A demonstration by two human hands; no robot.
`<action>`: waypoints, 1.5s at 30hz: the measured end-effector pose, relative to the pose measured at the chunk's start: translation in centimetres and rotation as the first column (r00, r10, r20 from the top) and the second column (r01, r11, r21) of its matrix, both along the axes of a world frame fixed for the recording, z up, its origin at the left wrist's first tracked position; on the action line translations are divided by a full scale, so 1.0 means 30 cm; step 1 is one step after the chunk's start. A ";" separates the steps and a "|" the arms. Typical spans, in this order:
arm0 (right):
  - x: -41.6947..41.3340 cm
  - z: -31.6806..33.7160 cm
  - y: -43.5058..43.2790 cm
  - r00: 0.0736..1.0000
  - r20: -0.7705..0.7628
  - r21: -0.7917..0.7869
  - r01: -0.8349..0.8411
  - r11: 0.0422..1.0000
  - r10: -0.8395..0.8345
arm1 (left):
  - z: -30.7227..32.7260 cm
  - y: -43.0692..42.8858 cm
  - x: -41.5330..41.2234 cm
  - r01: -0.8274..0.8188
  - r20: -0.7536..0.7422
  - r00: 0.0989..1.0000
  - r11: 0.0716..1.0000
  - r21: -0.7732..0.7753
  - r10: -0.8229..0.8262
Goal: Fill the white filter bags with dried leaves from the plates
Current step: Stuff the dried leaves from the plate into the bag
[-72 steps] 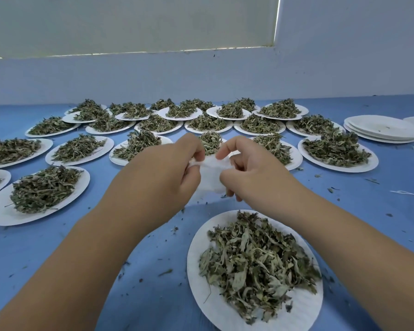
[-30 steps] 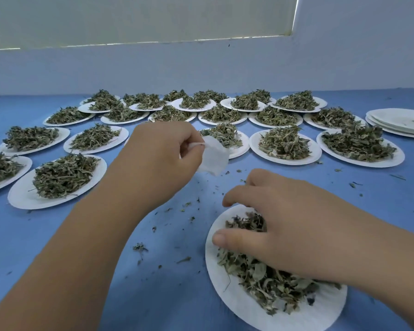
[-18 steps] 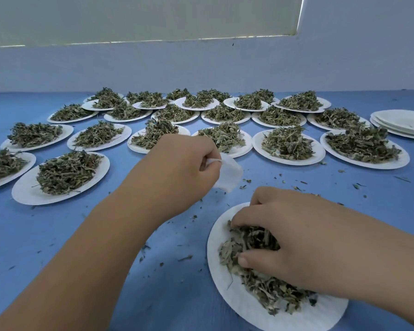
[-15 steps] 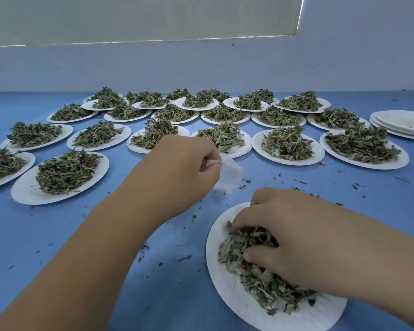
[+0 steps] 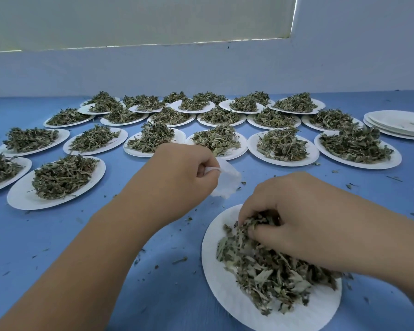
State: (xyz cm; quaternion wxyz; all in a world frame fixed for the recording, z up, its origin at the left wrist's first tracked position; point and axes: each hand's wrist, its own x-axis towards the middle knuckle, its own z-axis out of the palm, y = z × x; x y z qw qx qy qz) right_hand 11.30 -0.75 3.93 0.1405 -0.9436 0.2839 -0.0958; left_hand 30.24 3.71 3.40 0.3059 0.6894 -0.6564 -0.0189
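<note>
Pinch a modest tuft of dried leaves (image 5: 273, 275) from the nearest plate (image 5: 215, 271) with the right hand (image 5: 308, 218), now curled into the heap; lift slowly to spare the table (image 5: 105, 235) more crumbs. Hold open the white filter bag (image 5: 227, 182), pinched at its rim by the left hand (image 5: 184, 175) just beyond the plate. Looks thin, crumpled, limp, apparently empty.

A small hand-packing workroom; a blue table (image 5: 58, 235) carries rows of paper plates (image 5: 282, 161) heaped with dried leaves (image 5: 282, 144); spare plates (image 5: 399, 123) stacked at its right edge; bare wall (image 5: 344, 56) behind.
</note>
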 end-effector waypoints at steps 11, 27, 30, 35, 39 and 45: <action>-0.034 0.053 -0.042 0.956 0.274 0.256 0.028 0.966 -0.100 | -0.006 0.002 -0.006 0.028 -0.056 0.998 0.998 -0.047 -0.030; 0.004 0.002 -0.014 0.904 0.366 0.039 0.222 0.974 -0.220 | -0.007 0.000 -0.070 0.095 -0.265 0.959 0.995 -0.018 -0.096; 0.008 0.000 -0.009 0.902 0.359 0.030 0.246 0.969 -0.240 | -0.014 -0.003 -0.080 0.092 -0.323 0.943 0.996 0.002 -0.086; 0.003 0.007 -0.003 0.908 0.334 0.005 0.267 0.964 -0.253 | -0.022 -0.005 -0.095 0.099 -0.393 0.916 0.995 0.027 -0.080; 0.003 0.016 -0.006 0.909 0.333 0.000 0.268 0.963 -0.252 | -0.021 -0.005 -0.097 0.090 -0.448 0.892 0.995 0.043 -0.061; 0.003 0.015 0.005 0.897 0.365 0.003 0.269 0.963 -0.251 | -0.020 -0.006 -0.104 0.078 -0.514 0.857 0.996 0.054 -0.039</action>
